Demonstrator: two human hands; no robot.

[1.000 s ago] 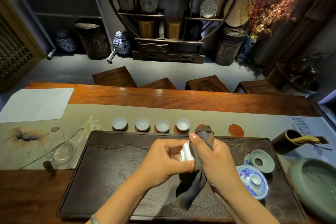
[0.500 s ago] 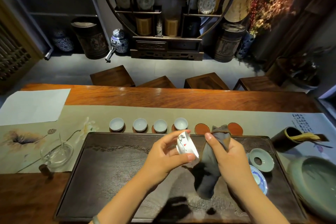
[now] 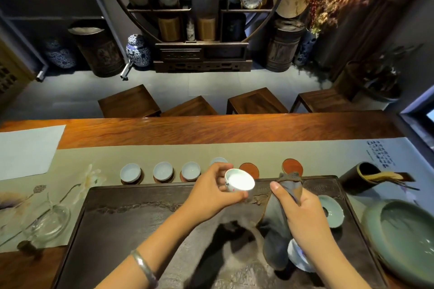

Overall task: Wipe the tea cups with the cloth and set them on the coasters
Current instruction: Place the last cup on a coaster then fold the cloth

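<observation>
- The tea cup (image 3: 239, 183), white with a small painted mark on its side, sits upright with its mouth facing up in the left hand (image 3: 212, 191); the thumb curls round its near rim and the fingers round its far side, so the cup is pinched at the fingertips, above the far edge of the dark tea tray (image 3: 145, 218)
- Just beyond those fingertips lies a bare red coaster (image 3: 249, 169); a second bare coaster (image 3: 292, 166) lies further right, just past the top of the cloth
- The grey cloth (image 3: 277, 223) hangs from the right hand (image 3: 303, 213); thumb and fingers are closed round its upper part, its bunched tip sticks up above the fingers and the rest drapes down onto the tray; cloth and cup are apart, a gap between the two hands
- Left of the left hand, three cups (image 3: 162, 171) stand in a row on their coasters; a fourth cup (image 3: 218, 161) is partly hidden behind the fingers
- Under and beside the right wrist: a celadon lid-like piece (image 3: 332, 212) and a blue-and-white dish (image 3: 297, 257); further right a green basin (image 3: 404, 237)
- Against a second ago: the cup was tipped on its side and wrapped against the cloth; half a second ago it had parted from it, still tilted; now it is level and nearer the bare coaster, while the cloth hand has drawn off to the right
</observation>
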